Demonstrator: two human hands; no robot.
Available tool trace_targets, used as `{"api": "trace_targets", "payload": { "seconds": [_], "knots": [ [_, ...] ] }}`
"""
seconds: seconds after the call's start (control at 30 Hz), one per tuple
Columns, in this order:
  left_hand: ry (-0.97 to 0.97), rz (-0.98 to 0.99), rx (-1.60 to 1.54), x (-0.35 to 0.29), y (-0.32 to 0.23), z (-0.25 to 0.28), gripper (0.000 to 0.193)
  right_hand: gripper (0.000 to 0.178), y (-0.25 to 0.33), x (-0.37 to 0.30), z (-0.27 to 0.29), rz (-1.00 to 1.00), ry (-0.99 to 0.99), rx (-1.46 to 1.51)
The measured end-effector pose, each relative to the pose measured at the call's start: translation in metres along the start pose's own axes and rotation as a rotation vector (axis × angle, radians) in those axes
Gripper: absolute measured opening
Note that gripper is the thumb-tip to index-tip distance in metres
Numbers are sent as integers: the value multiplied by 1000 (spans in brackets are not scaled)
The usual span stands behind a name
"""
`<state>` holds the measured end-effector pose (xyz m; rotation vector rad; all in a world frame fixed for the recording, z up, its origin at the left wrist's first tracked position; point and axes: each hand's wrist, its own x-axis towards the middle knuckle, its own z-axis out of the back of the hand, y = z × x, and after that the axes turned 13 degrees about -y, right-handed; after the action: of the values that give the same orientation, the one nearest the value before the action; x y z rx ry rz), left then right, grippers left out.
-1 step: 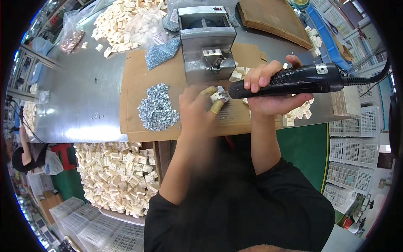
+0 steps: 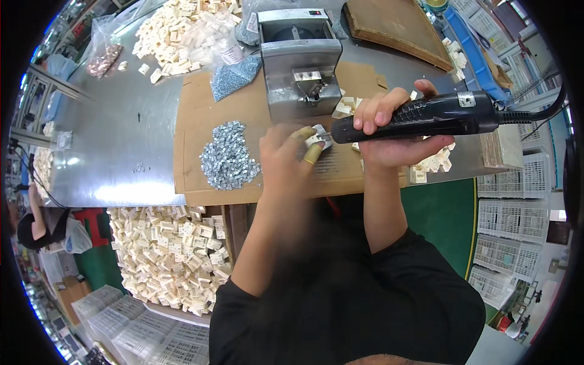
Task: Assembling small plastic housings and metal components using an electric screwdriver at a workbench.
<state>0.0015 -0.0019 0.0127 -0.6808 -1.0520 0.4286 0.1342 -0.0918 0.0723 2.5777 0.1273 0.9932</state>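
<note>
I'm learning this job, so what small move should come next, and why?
I'd probably pinch the white piece firmer with the left hand, since the black driver in the right hand appears to have its tip at it.

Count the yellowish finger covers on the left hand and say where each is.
2 on the left hand: an index-finger cover and a thumb cover, both beside the small white part. The blurred other fingers may hide more.

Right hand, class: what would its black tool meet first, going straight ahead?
The black tool would likely meet the white piece at the left hand first; whether they touch is unclear.
</note>
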Motion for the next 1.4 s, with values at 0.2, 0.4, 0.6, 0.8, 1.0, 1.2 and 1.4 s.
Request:
{"api": "trace_targets", "payload": {
  "seconds": [0.2,0.4,0.6,0.8,1.0,1.2,1.4],
  "knots": [
    [-3,29,-29,-1,2,-2,20,86,-1,0,3,-13,28,36],
    [-3,107,-100,1,0,-4,18,87,-2,1,3,-8,16,31],
    [1,143,-131,2,3,-5,17,87,-3,2,4,-16,16,43],
    [-17,36,-36,4,3,-5,16,90,-5,2,0,-25,-39,62],
    [0,16,-11,10,-3,-6,18,94,-6,8,2,-45,32,90],
    [41,-22,32,15,-1,-5,36,90,-9,13,9,-54,54,-24],
    [178,-20,172,14,9,1,50,90,-17,17,23,-87,5,-84]
  ]
}}
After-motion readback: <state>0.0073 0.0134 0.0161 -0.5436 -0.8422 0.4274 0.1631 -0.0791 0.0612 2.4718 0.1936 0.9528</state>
